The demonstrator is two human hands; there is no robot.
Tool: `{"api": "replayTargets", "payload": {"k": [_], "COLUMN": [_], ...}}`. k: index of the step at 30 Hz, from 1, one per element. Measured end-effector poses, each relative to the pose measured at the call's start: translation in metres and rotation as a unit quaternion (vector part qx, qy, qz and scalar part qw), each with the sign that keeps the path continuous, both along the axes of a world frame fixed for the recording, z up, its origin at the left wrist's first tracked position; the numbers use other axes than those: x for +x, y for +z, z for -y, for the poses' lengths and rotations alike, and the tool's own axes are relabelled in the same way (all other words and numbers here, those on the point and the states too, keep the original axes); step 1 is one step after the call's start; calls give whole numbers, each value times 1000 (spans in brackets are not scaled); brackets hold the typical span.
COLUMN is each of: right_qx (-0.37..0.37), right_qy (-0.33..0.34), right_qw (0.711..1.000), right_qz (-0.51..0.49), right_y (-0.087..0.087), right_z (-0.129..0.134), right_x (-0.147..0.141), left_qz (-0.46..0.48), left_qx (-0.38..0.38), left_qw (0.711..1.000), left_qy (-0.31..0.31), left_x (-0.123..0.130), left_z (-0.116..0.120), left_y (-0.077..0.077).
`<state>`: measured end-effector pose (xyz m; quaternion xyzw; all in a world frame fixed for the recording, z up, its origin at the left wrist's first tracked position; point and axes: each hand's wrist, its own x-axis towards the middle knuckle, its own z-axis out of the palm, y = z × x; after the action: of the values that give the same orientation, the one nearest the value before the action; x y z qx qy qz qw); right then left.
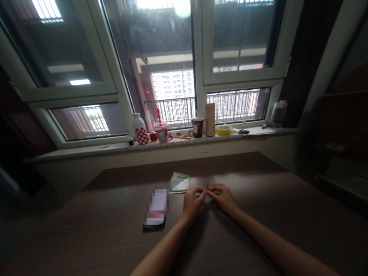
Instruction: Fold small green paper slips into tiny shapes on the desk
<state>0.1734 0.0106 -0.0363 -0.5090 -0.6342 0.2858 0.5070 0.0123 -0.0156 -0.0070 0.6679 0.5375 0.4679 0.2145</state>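
Over the middle of the brown table (115, 199), my left hand (193, 202) and my right hand (224, 197) face each other. Both pinch a small, thin, colourful piece (206, 184) between thumb and fingers. It stands upright and shows nearly edge-on, so its kind is hard to make out. Just beyond my left hand lie green-and-white printed sheets or packets (179, 183), with a white triangular part on top. A phone (156, 209) lies to the left of my left wrist, its screen blurred out.
On the windowsill (184, 143) stand a red-checked white bottle (141, 130), a pink drink cup (161, 131), a dark cup (197, 127) and a tan flask (210, 119). Yellow tape (223, 130), scissors (243, 132) and a grey bottle (278, 113) sit farther right.
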Motion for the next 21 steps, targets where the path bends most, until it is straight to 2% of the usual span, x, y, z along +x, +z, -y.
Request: {"api": "replayTargets", "payload": {"k": [7,15,21], "right_qx": [14,-2,-5], "right_qy": [18,47,44], "right_qw": [1000,991,990], "right_qz": [-12,-125,-132], "right_y": [1,-5,-2], "right_z": [0,-4,-2], "right_x": [0,-4,-5], "left_qz": [6,16,-4], "left_qx": [-9,-12,-12], "left_qw": [1000,1000,1000], "left_qy": [-1,7,24], "left_x": [-1,0,1], "left_z": [-2,-3,0], "left_y": [-1,-2,2]}}
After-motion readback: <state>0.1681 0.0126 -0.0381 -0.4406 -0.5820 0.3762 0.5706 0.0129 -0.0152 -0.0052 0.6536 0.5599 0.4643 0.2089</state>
